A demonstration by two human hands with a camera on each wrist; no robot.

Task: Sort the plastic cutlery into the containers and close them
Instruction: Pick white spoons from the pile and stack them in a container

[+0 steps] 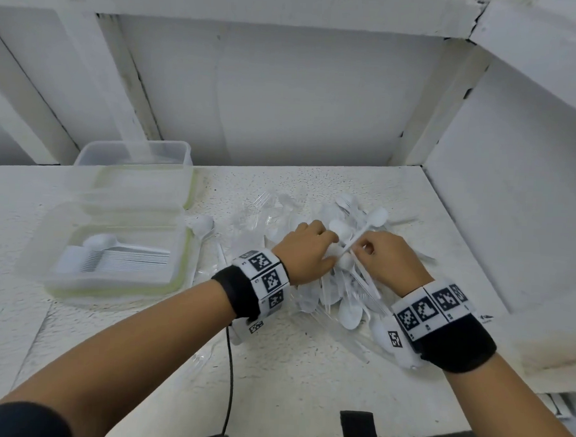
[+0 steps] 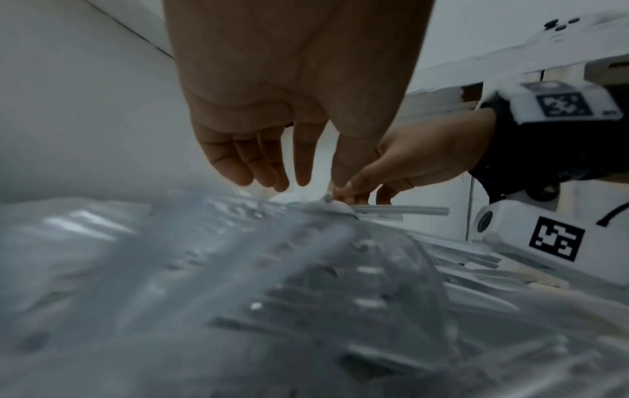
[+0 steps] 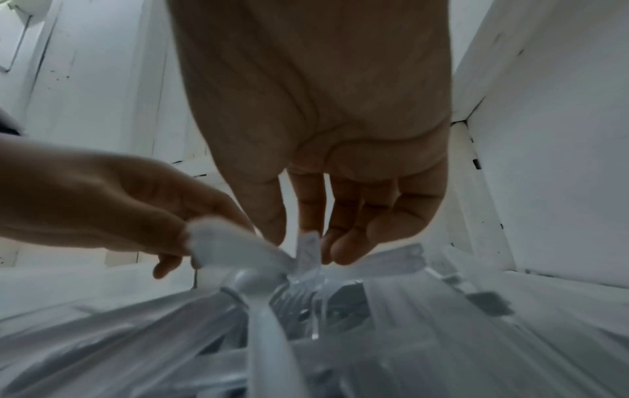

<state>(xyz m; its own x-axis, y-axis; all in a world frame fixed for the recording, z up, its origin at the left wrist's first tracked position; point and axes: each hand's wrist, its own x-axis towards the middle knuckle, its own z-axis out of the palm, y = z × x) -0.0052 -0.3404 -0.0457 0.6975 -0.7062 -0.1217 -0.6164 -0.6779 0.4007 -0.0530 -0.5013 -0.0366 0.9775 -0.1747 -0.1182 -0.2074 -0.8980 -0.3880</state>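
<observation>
A heap of white plastic spoons and clear forks [image 1: 342, 296] lies right of centre on the white table [image 1: 273, 366]. Both hands meet over its top. My left hand [image 1: 325, 246] holds a white spoon [image 3: 221, 242] in its curled fingers. My right hand [image 1: 364, 251] pinches a thin clear piece [image 3: 308, 250], apparently a fork handle, between thumb and forefinger. A white spoon [image 1: 377, 217] sticks up to the right between the two hands. At the left, an open container with a green-edged rim [image 1: 181, 279] holds a neat row of white spoons [image 1: 123, 257].
Behind the spoon container lie a green-edged clear lid or tray [image 1: 143, 182] and an open clear box [image 1: 134, 152]. A loose spoon [image 1: 202, 226] rests between containers and heap. White walls [image 1: 512, 195] bound the right and back. A black cable [image 1: 230, 381] hangs at the front edge.
</observation>
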